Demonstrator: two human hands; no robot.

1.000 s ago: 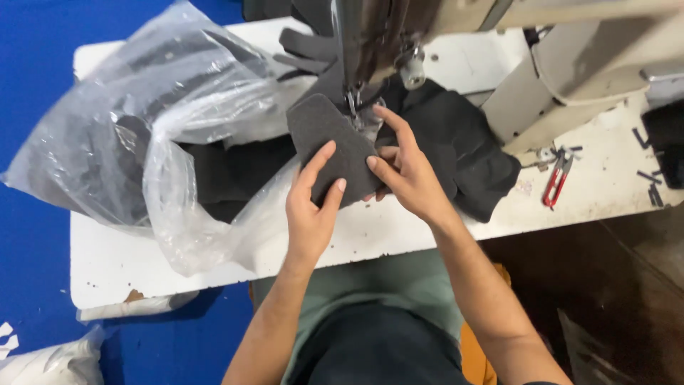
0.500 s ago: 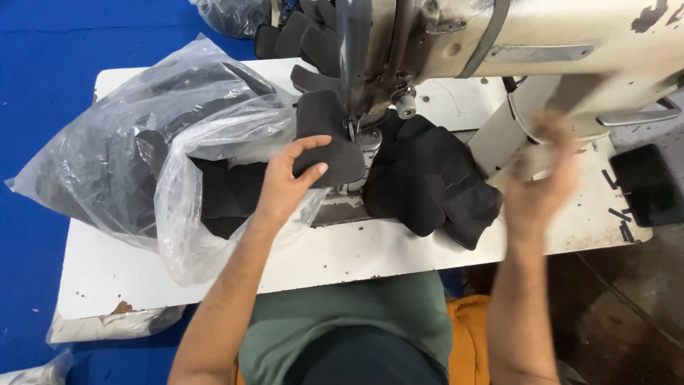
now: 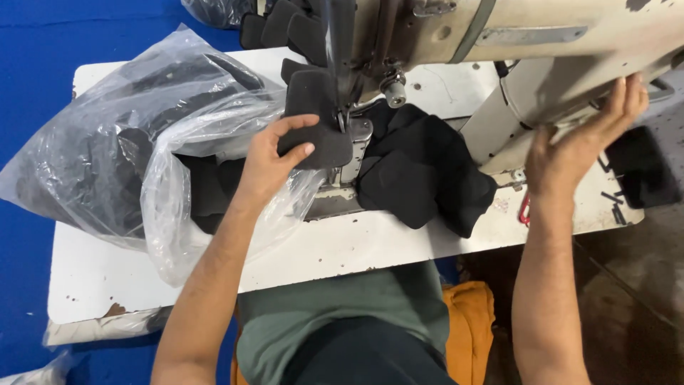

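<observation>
The dark fabric piece (image 3: 317, 117) lies under the sewing machine (image 3: 513, 43) needle, my left hand (image 3: 274, 153) pinching its near edge. My right hand (image 3: 581, 139) cups the machine's end, fingers spread. Just left of the pinch, a clear plastic bag (image 3: 128, 150); right, a dark fabric pile (image 3: 420, 171).

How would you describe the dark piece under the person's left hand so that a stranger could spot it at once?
Start at the big cream sewing machine on the white table. Under its needle lies a flat dark grey piece, pinned by the left hand. Unlike the crumpled black pile to its right and the pieces in the clear plastic bag, it lies single and flat.
</observation>
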